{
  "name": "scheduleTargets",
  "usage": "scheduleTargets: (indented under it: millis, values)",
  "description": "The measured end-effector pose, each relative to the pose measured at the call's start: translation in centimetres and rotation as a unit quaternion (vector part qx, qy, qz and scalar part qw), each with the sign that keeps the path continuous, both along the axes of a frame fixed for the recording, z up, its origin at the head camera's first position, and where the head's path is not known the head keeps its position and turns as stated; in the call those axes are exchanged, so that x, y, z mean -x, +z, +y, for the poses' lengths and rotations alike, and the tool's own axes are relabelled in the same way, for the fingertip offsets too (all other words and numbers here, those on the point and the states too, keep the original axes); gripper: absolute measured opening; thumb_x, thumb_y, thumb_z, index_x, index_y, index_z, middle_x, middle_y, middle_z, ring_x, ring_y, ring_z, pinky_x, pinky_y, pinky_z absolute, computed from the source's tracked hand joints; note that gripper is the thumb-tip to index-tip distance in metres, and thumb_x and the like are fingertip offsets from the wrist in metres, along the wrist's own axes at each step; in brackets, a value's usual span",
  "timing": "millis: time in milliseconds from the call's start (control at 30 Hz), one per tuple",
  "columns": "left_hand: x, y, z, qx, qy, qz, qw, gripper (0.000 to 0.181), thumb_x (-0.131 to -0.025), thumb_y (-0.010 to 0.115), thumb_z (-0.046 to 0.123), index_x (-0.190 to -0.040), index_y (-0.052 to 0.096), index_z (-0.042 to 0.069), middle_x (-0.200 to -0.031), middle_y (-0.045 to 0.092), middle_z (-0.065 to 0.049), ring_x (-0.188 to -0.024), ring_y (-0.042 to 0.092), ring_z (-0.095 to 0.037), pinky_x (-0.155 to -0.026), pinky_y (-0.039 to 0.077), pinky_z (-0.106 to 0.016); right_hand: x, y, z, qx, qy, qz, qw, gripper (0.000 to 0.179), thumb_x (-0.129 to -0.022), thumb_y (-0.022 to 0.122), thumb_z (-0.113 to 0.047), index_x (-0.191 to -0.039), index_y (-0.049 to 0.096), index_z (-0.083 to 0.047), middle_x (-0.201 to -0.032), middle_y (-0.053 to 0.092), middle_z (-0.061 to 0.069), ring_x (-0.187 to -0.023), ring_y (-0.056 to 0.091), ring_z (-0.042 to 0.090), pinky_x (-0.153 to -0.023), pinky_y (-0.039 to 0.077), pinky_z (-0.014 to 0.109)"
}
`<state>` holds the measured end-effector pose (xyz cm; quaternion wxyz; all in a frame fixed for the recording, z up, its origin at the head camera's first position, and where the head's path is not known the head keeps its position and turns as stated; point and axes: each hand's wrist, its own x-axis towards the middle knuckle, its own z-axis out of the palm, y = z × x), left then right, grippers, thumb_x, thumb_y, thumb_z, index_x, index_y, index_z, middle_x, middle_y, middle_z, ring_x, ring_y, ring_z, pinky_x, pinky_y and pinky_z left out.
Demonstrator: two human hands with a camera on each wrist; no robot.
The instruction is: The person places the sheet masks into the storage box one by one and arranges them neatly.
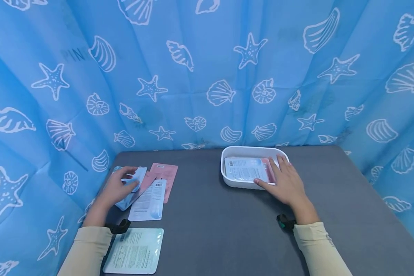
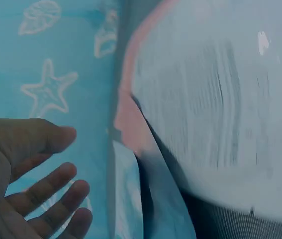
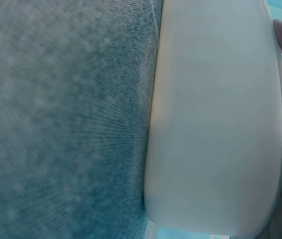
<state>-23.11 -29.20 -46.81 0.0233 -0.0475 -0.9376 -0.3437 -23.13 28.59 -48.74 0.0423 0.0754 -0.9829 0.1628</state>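
Observation:
My left hand hovers over a light blue sachet at the table's left edge. In the left wrist view its thumb and fingers stand apart with nothing between them. A pink sachet and a white-and-blue printed sachet overlap beside it. Over the right end of a white plastic tray my right hand lies spread, its thumb at the near rim. Inside that tray a white-and-blue sachet partly covers a pink one. The right wrist view shows mostly the tray's outer wall.
A pale green sachet lies flat by my left forearm, near the front. The grey tabletop stretches between both arms. A blue curtain with shell and starfish prints hangs behind the table and along its sides.

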Motion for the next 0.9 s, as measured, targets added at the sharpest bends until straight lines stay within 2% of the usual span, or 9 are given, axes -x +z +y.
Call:
scheduleTargets:
  millis: [133, 233, 367, 533, 633, 767, 900]
  values:
    - [0.4, -0.3, -1.2, 0.051, -0.021, -0.017, 0.9983, 0.070, -0.098, 0.073, 0.014, -0.159, 0.042, 0.001, -0.150, 0.052, -0.029, -0.137, 0.051, -0.053, -0.109, 0.047, -0.069, -0.1, 0.1, -0.4, 0.002, 0.003, -0.002, 1.0000, 0.110, -0.093, 0.054, -0.080, -0.169, 0.025, -0.006, -0.176, 0.013, 0.027, -0.163, 0.012, 0.048, -0.130, 0.011, 0.066]
    - [0.8, -0.3, -1.8, 0.076, -0.036, -0.044, 0.9955, 0.076, -0.095, 0.076, 0.016, -0.160, 0.039, 0.002, -0.156, 0.047, -0.029, -0.141, 0.046, -0.055, -0.107, 0.048, -0.070, -0.2, -0.1, -0.4, 0.002, 0.001, 0.000, 1.0000, 0.109, -0.093, 0.054, -0.080, -0.169, 0.025, -0.007, -0.176, 0.013, 0.027, -0.163, 0.012, 0.048, -0.130, 0.011, 0.066]
    - [1.5, -0.4, -2.4, 0.081, -0.041, -0.068, 0.9935, 0.074, -0.095, 0.076, 0.018, -0.159, 0.042, 0.004, -0.161, 0.041, -0.029, -0.142, 0.041, -0.057, -0.104, 0.050, -0.071, 0.0, -0.3, -0.1, 0.001, -0.001, 0.007, 1.0000, 0.109, -0.093, 0.054, -0.080, -0.169, 0.024, -0.008, -0.176, 0.013, 0.027, -0.164, 0.011, 0.047, -0.130, 0.011, 0.066]
    - [2.6, -0.3, -3.0, 0.086, -0.048, -0.061, 0.9932, 0.072, -0.092, 0.075, 0.010, -0.156, 0.044, 0.001, -0.159, 0.039, -0.032, -0.140, 0.041, -0.056, -0.108, 0.044, -0.075, 0.1, -0.2, 0.0, -0.004, -0.002, 0.005, 1.0000, 0.110, -0.093, 0.052, -0.081, -0.170, 0.022, -0.009, -0.176, 0.013, 0.026, -0.164, 0.010, 0.047, -0.131, 0.010, 0.066]
    - [3.3, 0.0, -3.0, 0.088, -0.056, -0.071, 0.9920, 0.076, -0.088, 0.075, 0.006, -0.156, 0.043, -0.002, -0.159, 0.038, -0.034, -0.137, 0.041, -0.055, -0.109, 0.042, -0.075, 0.0, -0.2, 0.0, -0.006, -0.004, 0.001, 1.0000, 0.110, -0.093, 0.052, -0.082, -0.169, 0.023, -0.008, -0.176, 0.012, 0.026, -0.164, 0.010, 0.047, -0.131, 0.009, 0.066]
    - [4.1, 0.2, -3.0, 0.096, -0.060, -0.120, 0.9863, 0.085, -0.083, 0.078, 0.005, -0.159, 0.040, 0.001, -0.162, 0.034, -0.033, -0.137, 0.040, -0.053, -0.110, 0.042, -0.074, 0.0, -0.1, -0.1, -0.006, -0.005, -0.004, 1.0000, 0.111, -0.093, 0.051, -0.082, -0.169, 0.023, -0.007, -0.176, 0.012, 0.027, -0.164, 0.010, 0.048, -0.130, 0.009, 0.066]
    - [4.5, 0.2, -3.0, 0.100, -0.057, -0.182, 0.9765, 0.090, -0.085, 0.078, 0.007, -0.163, 0.034, 0.004, -0.165, 0.030, -0.032, -0.137, 0.037, -0.053, -0.112, 0.039, -0.076, -0.1, 0.0, -0.1, -0.009, -0.006, -0.007, 0.9999, 0.111, -0.093, 0.050, -0.083, -0.169, 0.022, -0.008, -0.177, 0.010, 0.026, -0.164, 0.008, 0.047, -0.131, 0.009, 0.066]
